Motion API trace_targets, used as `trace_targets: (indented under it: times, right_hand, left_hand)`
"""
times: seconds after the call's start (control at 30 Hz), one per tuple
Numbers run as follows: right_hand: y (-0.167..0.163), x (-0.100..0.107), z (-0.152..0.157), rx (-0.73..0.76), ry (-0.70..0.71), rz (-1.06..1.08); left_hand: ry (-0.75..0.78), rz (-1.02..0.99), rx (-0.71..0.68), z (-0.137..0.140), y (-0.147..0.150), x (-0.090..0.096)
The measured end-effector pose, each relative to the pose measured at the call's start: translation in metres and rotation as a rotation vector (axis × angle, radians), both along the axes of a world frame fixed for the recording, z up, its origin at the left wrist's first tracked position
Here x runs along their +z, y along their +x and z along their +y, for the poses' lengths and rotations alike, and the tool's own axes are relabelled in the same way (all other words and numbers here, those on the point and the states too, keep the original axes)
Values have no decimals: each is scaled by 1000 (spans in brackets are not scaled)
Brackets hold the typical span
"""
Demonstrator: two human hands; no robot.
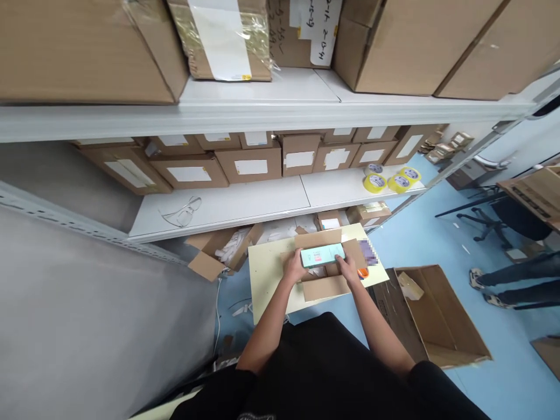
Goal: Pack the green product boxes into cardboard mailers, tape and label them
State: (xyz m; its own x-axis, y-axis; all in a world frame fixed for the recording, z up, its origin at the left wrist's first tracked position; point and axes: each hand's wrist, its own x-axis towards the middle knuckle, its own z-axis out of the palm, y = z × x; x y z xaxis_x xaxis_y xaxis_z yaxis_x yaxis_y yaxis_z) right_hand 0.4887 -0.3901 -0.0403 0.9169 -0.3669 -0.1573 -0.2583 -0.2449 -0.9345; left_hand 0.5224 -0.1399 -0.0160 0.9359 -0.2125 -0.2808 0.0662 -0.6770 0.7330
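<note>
Between my two hands is a mint-green box [329,255] with a small pinkish label on its top. My left hand [294,268] grips its left end, and my right hand [347,266] grips its right end with the thumb on top. Beneath it stands a cardboard carton [324,288] with its flaps spread out; most of its inside is hidden by the green box. The carton rests on a pale yellow table [268,279]. Right of my right hand, an orange ring-shaped thing [363,273] lies by a blurred purple patch.
A white shelf [271,197] ahead bears several labelled cartons, safety glasses [182,213] and yellow tape rolls [399,183]. A large open carton [450,315] stands on the floor at right. Another open carton [227,251] sits left of the table. A person's legs [516,283] show at far right.
</note>
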Motion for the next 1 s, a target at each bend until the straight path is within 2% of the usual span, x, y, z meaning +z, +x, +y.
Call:
trace_targets:
  times: [0.17, 0.27, 0.4, 0.6, 0.8, 1.0]
  right_hand:
    - [-5, -16, -13, -55, -17, 19]
    - [-10, -17, -20, -44, -17, 25]
    - [-16, -15, -25, -19, 0, 41]
    - [-24, -16, -18, 158, -65, 19]
    - [-29, -10, -18, 257, -134, -23]
    - [-29, -1, -47, 360, -119, -45]
  left_hand:
    - [170, -56, -86, -14, -8, -24]
    - [245, -16, -204, -19, -19, -33]
    - [315, -83, -287, -21, -33, -47]
    - [395, -148, -380, -17, -38, -60]
    - [480, -214, -288, -26, -47, -67]
    - [433, -211, -131, -40, -74, -76]
